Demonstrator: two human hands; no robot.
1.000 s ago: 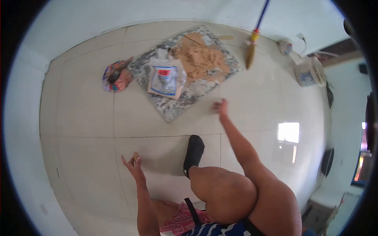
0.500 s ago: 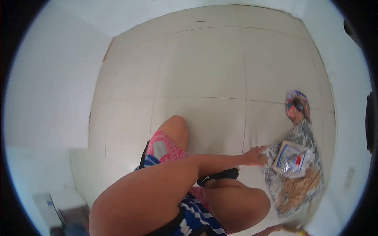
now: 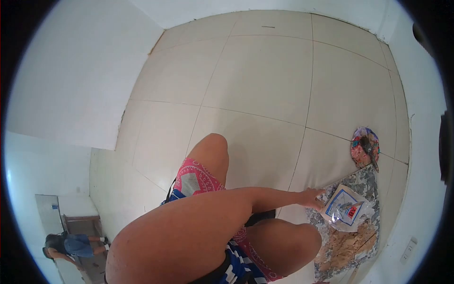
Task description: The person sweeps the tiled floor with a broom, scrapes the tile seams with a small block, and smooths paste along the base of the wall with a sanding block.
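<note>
My left hand (image 3: 312,199) reaches across to the near-left edge of a grey mottled board (image 3: 366,182) on the floor. Its fingers are apart and touch the area between the board's edge and a clear plastic packet (image 3: 347,208) with a blue-framed label and red marking. Crumbly brown material (image 3: 347,246) is spread over the board's lower part. Of my right hand (image 3: 321,282) just a sliver shows at the bottom edge; its fingers are hidden. Beyond the board lies a crumpled, multicoloured round item (image 3: 364,147) with a dark tool on it, its kind unclear.
My bent knees (image 3: 213,146) are close to the board. A white wall with a socket (image 3: 409,251) runs along the right. Pale floor tiles (image 3: 255,75) stretch ahead. Another person (image 3: 71,245) stands bent by a doorway at far lower left.
The view has turned, so the board and packet sit lower and the other person shows. My right hand, earlier at the bottom beside something yellowish, has mostly dropped out of view.
</note>
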